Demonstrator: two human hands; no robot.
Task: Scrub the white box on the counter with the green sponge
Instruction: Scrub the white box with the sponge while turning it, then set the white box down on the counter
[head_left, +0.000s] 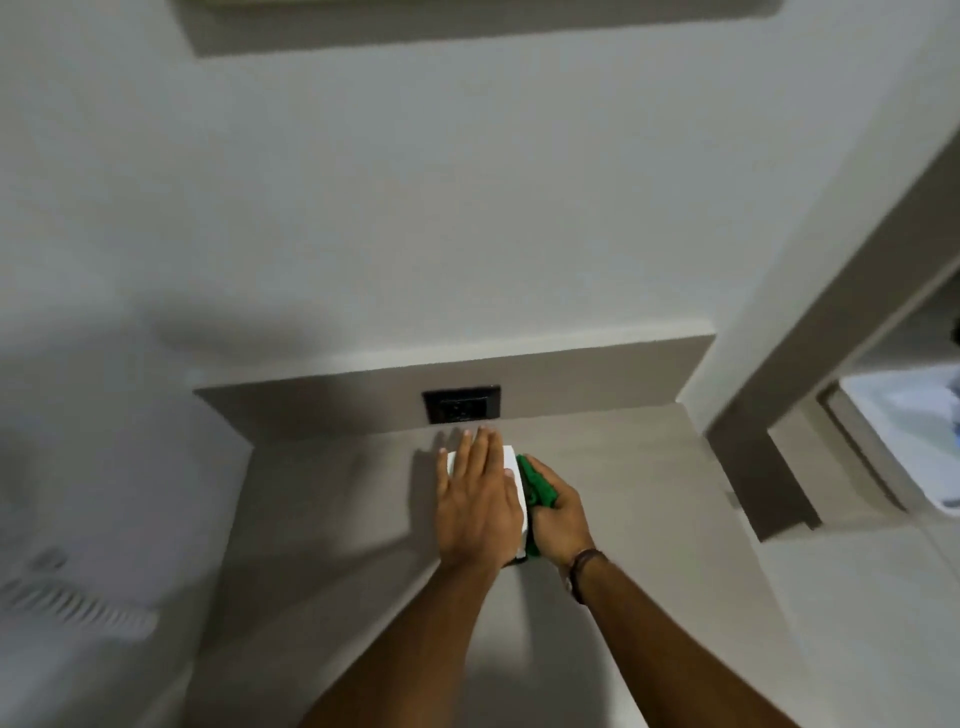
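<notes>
Pressing flat left hand (478, 499) on rectangular white box (511, 462), right hand (558, 525) gripping green sponge (537, 486)

My left hand (475, 501) lies flat on top of the white box (511, 467), fingers spread toward the black outlet (461, 405) on the backsplash. My right hand (561, 522) grips the green sponge (537, 483) against the box's right side on the grey counter (623, 478).
</notes>
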